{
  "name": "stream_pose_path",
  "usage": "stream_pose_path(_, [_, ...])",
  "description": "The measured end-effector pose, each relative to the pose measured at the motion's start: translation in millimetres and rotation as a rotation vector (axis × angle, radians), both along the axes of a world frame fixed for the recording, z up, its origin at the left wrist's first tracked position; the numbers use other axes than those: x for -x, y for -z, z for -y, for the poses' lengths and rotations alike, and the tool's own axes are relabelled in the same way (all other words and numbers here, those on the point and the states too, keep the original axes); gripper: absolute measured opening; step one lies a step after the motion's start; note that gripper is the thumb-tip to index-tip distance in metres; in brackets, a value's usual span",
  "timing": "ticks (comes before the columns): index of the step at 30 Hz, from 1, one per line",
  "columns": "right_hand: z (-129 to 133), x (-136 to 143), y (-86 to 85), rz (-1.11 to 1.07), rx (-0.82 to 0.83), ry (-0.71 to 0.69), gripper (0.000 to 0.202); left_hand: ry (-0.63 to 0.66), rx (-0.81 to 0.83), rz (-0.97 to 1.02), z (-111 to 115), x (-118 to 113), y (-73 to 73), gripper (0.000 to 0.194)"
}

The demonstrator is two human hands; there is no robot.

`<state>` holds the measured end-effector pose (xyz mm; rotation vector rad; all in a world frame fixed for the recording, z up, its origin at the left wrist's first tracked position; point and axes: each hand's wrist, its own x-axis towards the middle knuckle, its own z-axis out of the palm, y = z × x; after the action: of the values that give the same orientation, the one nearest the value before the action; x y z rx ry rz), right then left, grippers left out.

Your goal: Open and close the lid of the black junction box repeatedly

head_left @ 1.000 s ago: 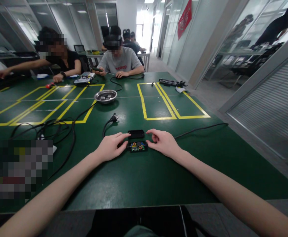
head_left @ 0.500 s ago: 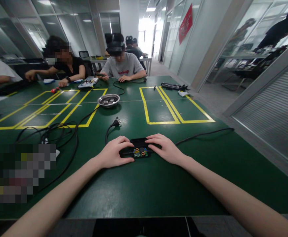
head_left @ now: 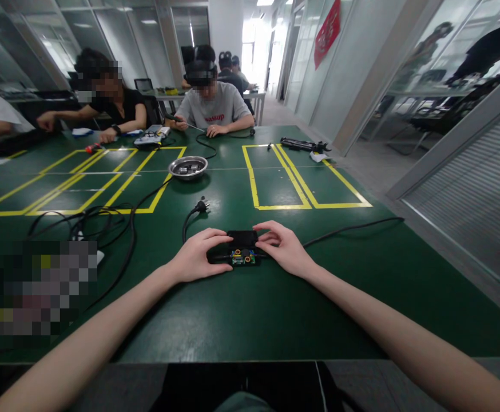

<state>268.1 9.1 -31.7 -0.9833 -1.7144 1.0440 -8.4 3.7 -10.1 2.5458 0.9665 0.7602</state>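
In front of me on the green table [head_left: 181, 320] lies a black plastic case, with a small circuit board [head_left: 243, 257] showing in its lower half. Two copper-coloured ring coils stand out on the board. Along its far side, the case's black cover [head_left: 242, 238] is tilted up. My left hand [head_left: 196, 256] grips the left end, thumb at the near edge and fingertips at the cover's left corner. The thumb and fingers of my right hand [head_left: 288, 249] pinch the cover's right edge. Black cables run out from both ends of the case, partly hidden by my hands.
A black power plug [head_left: 202, 206] lies beyond my left hand. Farther off stands a metal bowl [head_left: 188, 167] holding small metal parts. Tangled cables [head_left: 91, 220] lie at left, near a blurred-out patch. A folded black tripod [head_left: 304, 144] rests at the far right. Co-workers sit across the table.
The black cover has tipped up more and shows its dark face. My right fingers have closed in at its right edge, while my left hand keeps its grip. The view has shifted slightly downward.
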Motion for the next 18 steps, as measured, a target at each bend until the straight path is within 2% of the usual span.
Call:
stream_pose_path(10, [-0.5,0.9,-0.9,0.041,-0.044,-0.013,0.029,0.006,-0.023,-0.003,-2.2,0.9,0.0,0.052])
stream_pose_path(18, [-1.0,0.0,-1.3,-0.007,0.013,0.008,0.022,0.038,-0.053,0.025,-2.9,1.4,0.5,0.039])
